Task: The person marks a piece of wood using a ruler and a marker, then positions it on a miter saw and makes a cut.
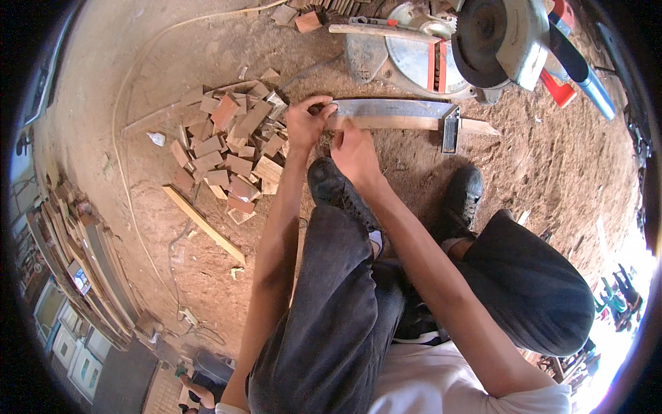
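Observation:
A try square lies across a narrow wooden strip (477, 127), its long steel blade (393, 107) running along the strip and its dark stock (450, 132) crossing it toward the right end. My left hand (307, 125) is closed at the left end of the blade, thumb and fingers pinching there. Just beside it, my right hand (355, 153) has its fingers curled against the near edge of the strip's left end. Whatever sits in those right fingers is too small or hidden to make out.
Cut wood blocks (238, 167) are heaped left of my hands. Beyond the strip stands a mitre saw (414, 62). A yellowish batten (205, 224) and a cable (123, 155) lie on the dirt floor. Long boards (93, 276) are stacked far left; another person (203, 386) is at lower left.

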### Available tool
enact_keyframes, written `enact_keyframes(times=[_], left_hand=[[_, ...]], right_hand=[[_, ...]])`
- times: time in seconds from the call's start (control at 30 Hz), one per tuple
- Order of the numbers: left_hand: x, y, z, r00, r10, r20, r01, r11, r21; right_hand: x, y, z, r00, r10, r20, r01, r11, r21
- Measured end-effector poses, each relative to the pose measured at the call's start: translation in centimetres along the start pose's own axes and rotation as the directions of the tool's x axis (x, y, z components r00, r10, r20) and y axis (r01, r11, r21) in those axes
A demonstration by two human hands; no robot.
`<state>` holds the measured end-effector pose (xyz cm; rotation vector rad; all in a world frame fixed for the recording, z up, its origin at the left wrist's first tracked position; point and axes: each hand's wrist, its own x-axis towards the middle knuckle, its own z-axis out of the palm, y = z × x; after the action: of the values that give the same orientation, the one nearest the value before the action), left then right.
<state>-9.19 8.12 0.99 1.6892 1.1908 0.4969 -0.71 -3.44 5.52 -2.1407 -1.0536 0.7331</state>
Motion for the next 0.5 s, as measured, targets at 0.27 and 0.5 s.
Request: enact_keyframes(times=[0.27,0.5], left_hand=[[-0.3,0.2,-0.2,1.000,-0.014,0.016,0.015,0.996,-0.087],[1.1,1.1,-1.2,0.999,-0.027,0.027,0.026,0.999,0.048]], right_hand=[[-6.4,-0.5,-9.7,0.971,0.231,0.060,-0.238,0.939,0.248],[-12.3,0.8,-13.4,0.883,0.355,0.307,-0.469,0.649,0.599]])
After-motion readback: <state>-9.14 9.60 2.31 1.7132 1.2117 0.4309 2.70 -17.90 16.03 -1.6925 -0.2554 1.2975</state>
